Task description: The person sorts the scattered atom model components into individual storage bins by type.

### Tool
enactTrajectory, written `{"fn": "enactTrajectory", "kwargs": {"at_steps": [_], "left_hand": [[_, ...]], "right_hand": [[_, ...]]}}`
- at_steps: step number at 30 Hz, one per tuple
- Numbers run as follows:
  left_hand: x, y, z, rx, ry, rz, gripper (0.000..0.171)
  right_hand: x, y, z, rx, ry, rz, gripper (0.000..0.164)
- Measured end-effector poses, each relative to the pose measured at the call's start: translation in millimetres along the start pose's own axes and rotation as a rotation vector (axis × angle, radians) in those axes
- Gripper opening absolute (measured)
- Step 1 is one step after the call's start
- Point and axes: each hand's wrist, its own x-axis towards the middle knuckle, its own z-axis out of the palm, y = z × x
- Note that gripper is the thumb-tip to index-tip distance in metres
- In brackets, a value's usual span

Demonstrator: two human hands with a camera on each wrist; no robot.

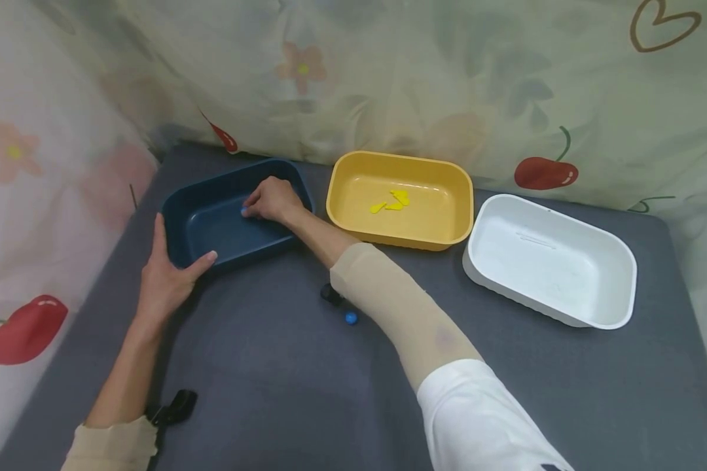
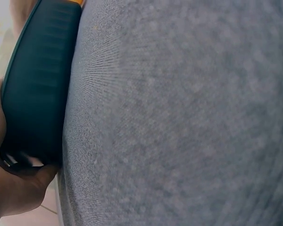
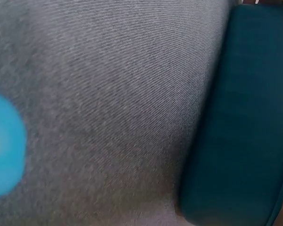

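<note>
My right hand [image 1: 275, 200] reaches into the dark blue basin [image 1: 197, 240] at the left of the table. Its fingertips pinch a small blue ball [image 1: 244, 211], mostly covered by the fingers, just above the basin's floor. Around the near-left corner of that basin lies my left hand [image 1: 166, 282], thumb and forefinger spread straight along its sides. Beneath my right forearm, a second blue ball [image 1: 351, 318] lies on the table; it also shows large in the right wrist view [image 3: 5, 146].
A yellow basin [image 1: 400, 242] holding several small yellow pieces [image 1: 393, 206] stands right of the blue one. Farther right is a white basin [image 1: 565, 261]. Dark grey cloth [image 1: 283, 366] covers the table, and a patterned curtain [image 1: 383, 72] hangs behind.
</note>
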Motion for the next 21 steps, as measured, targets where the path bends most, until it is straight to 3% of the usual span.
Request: {"fn": "enactTrajectory", "kwargs": {"at_steps": [13,21], "left_hand": [[0.2,-0.6,1.0,-0.006,0.005,0.014,0.112],[0.5,1.0,0.3,-0.018,0.002,-0.005,0.112]], "right_hand": [[-3,-2,-1,0.016,-0.018,0.029,0.025],[-10,-2,-10,0.113,0.017,0.037,0.027]]}}
